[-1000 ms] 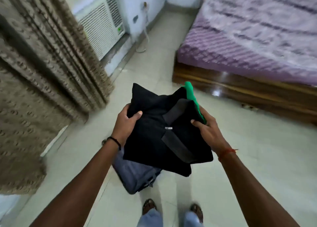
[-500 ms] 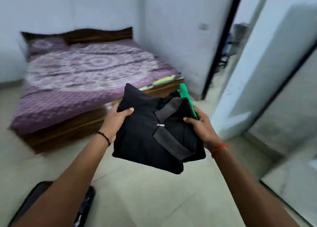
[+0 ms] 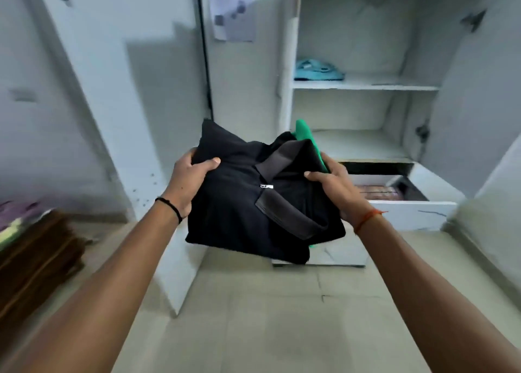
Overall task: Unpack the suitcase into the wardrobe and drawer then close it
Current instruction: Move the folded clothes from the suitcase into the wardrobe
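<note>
I hold a folded black shirt [image 3: 239,203] with a dark grey collar in front of me, and a green garment [image 3: 306,133] peeks out beneath it at the far right edge. My left hand [image 3: 189,178] grips the stack's left side, thumb on top. My right hand [image 3: 335,186] grips the right side, thumb on the black shirt. Ahead stands the white wardrobe [image 3: 363,86], its doors open, with a folded light-blue garment [image 3: 318,71] on an upper shelf. Below the shelves, the drawer [image 3: 408,206] is pulled out. The suitcase is out of view.
The wardrobe's left door [image 3: 135,119] swings out toward me on the left, and the right door [image 3: 473,105] stands open on the right. A wooden bed corner [image 3: 36,254] with purple bedding sits at the far left. Pale tiled floor [image 3: 276,316] lies between me and the wardrobe.
My view has swung from the suitcase and bed round to the open wardrobe. The stack of clothes stays in both hands with the same grip.
</note>
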